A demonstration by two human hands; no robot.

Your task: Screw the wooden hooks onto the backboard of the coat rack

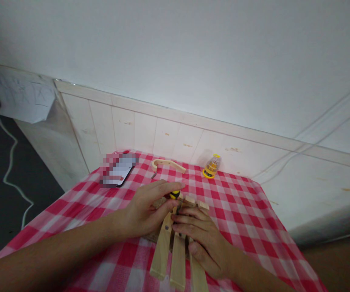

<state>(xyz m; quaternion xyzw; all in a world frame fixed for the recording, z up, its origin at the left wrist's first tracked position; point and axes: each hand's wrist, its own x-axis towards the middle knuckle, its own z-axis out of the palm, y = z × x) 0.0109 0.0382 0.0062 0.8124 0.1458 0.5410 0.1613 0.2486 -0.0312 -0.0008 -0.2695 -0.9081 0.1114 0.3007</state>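
Note:
My left hand [150, 207] is closed around a screwdriver [175, 195] with a yellow and black handle. Its shaft and tip are mostly hidden from view. Beneath it lies a wooden piece with several pale slats [161, 255], which spread toward me and have dark screws [166, 227] in them. My right hand [207, 237] grips the slatted piece from the right, with fingers across the middle slat and the thumb bent lower down. The far slat ends show just beyond my fingers. Part of the crosspiece under the slats is covered by both hands.
A checked red and white cloth [238, 211] covers the table. Along its far side are a phone [123, 169], a curved wooden piece [169, 163], a small dark metal bit [153, 175] and a yellow-capped clear container [211, 166]. Behind them rises a panelled wall [144, 132].

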